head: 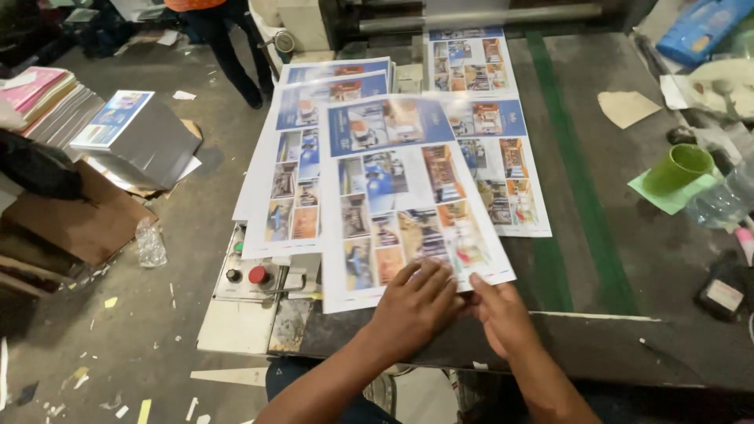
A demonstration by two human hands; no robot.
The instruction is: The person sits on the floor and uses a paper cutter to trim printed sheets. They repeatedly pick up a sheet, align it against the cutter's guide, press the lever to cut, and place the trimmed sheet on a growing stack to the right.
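**Two hands flat on the near edge of a printed sheet**

Nearest the camera, the left hand (415, 305) lies palm down on the near edge of the top sheet (408, 196), fingers (430, 275) spread and pressed flat on the paper. The right hand (503, 312) sits just beside it at the sheet's near right corner, fingers together and touching the edge; whether they curl under it I cannot tell. Neither hand pinches anything.

The sheet is large, glossy and covered in small photo panels under a blue header. It lies skewed on the dark counter (613, 259), its near edge close to the counter's near edge, overlapping other printed sheets: a stack (294, 165) to the left that overhangs the counter's left edge, and more (503, 157) towards the far side.

Judged from its look, the sheet is light, thin and floppy, and the coated face is likely slick, so it should slide easily over the ones below and could crease if lifted by one corner. The near edge or both near corners look like the sound places to take hold, one hand at each.

A green cup (679, 166) stands near the counter's right edge. A control box (255, 275) with a red button sits below the left edge
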